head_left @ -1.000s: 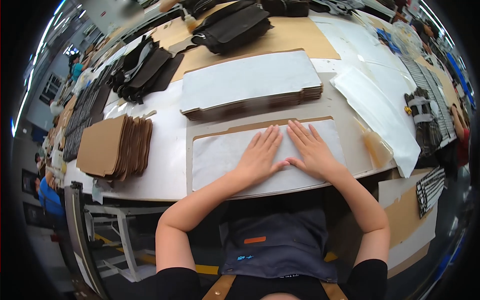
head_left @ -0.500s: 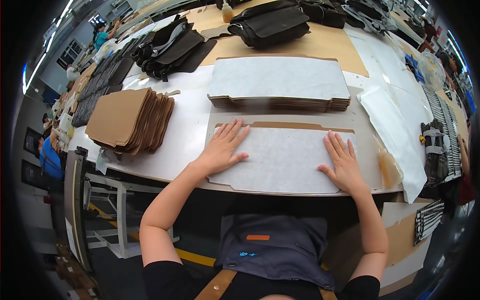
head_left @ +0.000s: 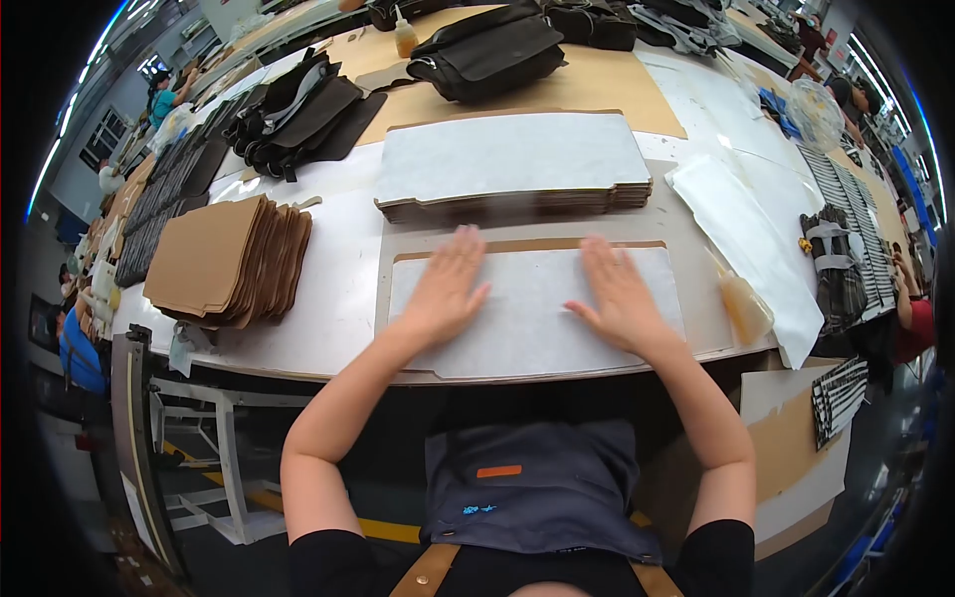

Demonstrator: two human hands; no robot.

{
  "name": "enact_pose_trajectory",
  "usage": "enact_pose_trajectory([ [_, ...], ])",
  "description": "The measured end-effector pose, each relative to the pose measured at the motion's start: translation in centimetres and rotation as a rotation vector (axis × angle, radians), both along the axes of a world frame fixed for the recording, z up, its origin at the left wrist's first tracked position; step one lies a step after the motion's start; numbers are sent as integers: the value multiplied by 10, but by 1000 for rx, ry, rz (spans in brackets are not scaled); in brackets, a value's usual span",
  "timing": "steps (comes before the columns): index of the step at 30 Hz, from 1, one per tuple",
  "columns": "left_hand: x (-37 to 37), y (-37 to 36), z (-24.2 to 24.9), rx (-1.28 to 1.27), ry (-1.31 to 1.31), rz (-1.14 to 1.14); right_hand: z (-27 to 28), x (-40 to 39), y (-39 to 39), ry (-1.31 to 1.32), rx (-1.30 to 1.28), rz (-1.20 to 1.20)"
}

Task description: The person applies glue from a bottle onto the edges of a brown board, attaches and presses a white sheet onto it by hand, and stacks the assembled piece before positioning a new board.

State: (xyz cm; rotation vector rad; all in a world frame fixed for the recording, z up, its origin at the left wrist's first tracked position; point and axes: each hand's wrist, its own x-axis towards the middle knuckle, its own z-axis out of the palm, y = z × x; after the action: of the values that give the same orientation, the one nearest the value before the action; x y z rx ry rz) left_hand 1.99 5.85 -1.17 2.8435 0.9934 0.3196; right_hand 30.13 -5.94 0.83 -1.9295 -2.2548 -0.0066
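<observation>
A white-faced panel with a brown edge lies flat along the table's near edge. Over its left part rests my left hand, palm down, fingers stretched out and holding nothing. My right hand is spread over the panel's right half, slightly blurred, also with nothing in it. Just beyond the fingertips is a stack of similar white-topped panels with brown edges. A thick stack of brown pieces stands to the left of my left hand.
Dark bags and black parts lie farther back, near a glue bottle. At right are a white sheet, a bottle of amber glue and striped bundles. Other people work in the background at both sides.
My right hand has moved inward from the panel's right end, closer to my left hand. The whole view has shifted, so the table's items appear farther left.
</observation>
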Motion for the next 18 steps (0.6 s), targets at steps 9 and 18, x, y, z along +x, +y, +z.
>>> enact_pose_trajectory([
  [9, 44, -14, 1, 24, -55, -130, -4, -19, 15, 28, 12, 140],
  [18, 41, -17, 9, -21, 24, -65, -9, -19, 10, 12, 21, 74],
])
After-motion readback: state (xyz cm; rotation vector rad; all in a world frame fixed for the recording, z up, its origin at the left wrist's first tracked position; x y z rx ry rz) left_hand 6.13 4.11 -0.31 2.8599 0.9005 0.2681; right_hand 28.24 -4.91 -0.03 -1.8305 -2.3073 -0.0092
